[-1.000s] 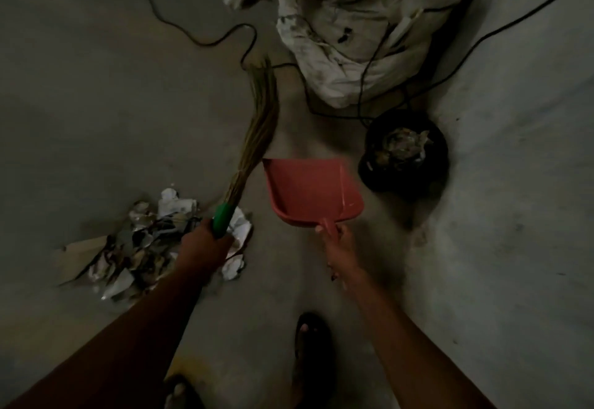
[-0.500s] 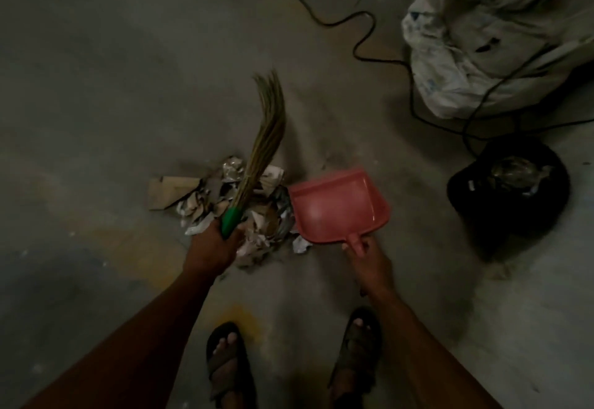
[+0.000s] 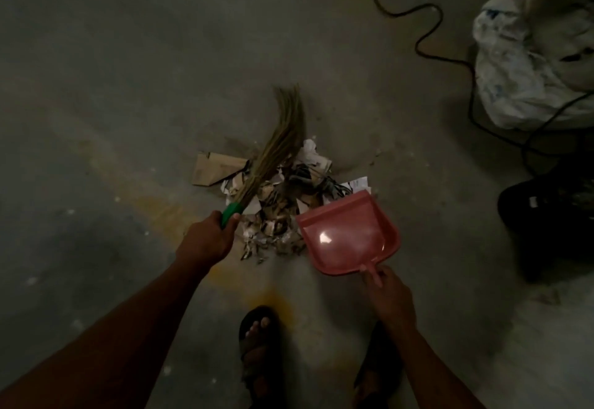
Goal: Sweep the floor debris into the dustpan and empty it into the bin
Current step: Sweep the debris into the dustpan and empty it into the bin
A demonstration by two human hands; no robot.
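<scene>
Straw-bristled broom (image 3: 283,142) over crumpled paper debris (image 3: 286,203), beside glossy red dustpan (image 3: 348,232).

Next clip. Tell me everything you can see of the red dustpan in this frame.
The dustpan is a pinkish-red scoop that looks like smooth plastic, with a glare spot on its flat floor, raised side and back walls and a short handle. Its pan looks empty. The right hand grips the handle. The open mouth points up and left, its front edge meeting the debris pile of torn paper and card. It sits right of the broom, low over the concrete floor; whether it touches the floor is unclear.
</scene>
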